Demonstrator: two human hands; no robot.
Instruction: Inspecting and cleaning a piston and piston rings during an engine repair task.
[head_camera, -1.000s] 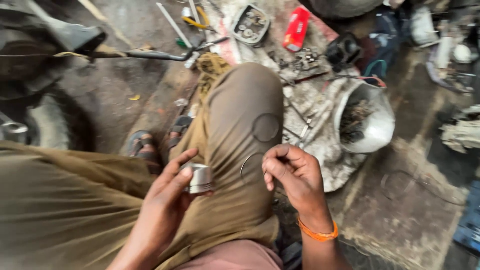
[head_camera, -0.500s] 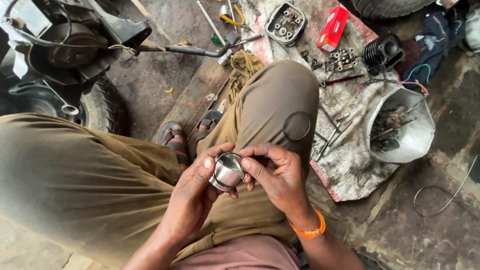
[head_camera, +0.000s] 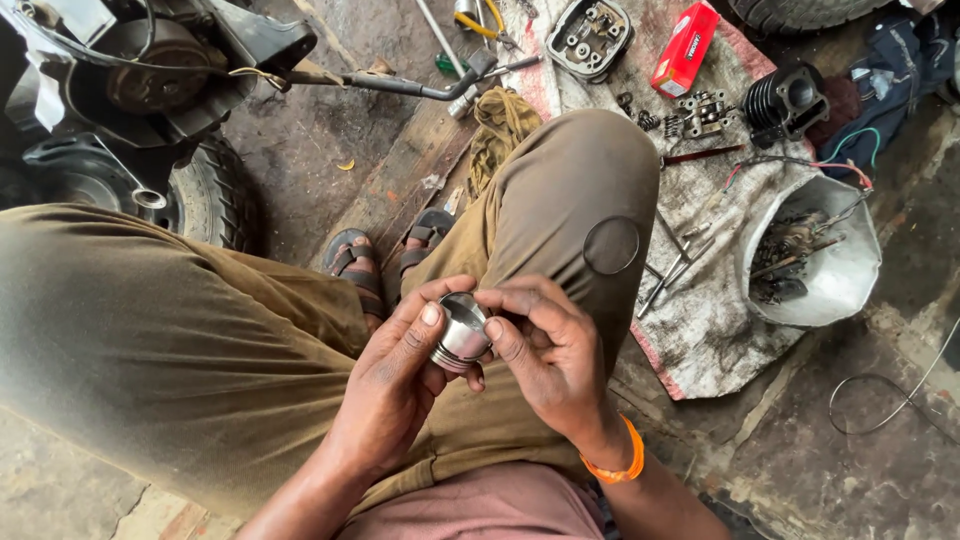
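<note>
A small shiny metal piston (head_camera: 460, 332) sits between both hands above my lap. My left hand (head_camera: 395, 385) cups it from below, thumb on its rim. My right hand (head_camera: 545, 345) pinches its right edge with thumb and fingertips; an orange band circles that wrist. A thin ring rests on my right knee (head_camera: 612, 246). Whether my right fingers also hold a ring on the piston is hidden.
A dirty cloth (head_camera: 700, 330) on the ground carries a cylinder head (head_camera: 588, 38), a red box (head_camera: 685, 48), a finned cylinder (head_camera: 785, 102) and loose tools. A white bowl (head_camera: 812, 265) holds parts. A tyre and engine (head_camera: 190, 190) stand at left.
The hands were apart a second ago, the right one holding a thin ring; now both hands meet on the piston, which has come up closer. The view has tilted.
</note>
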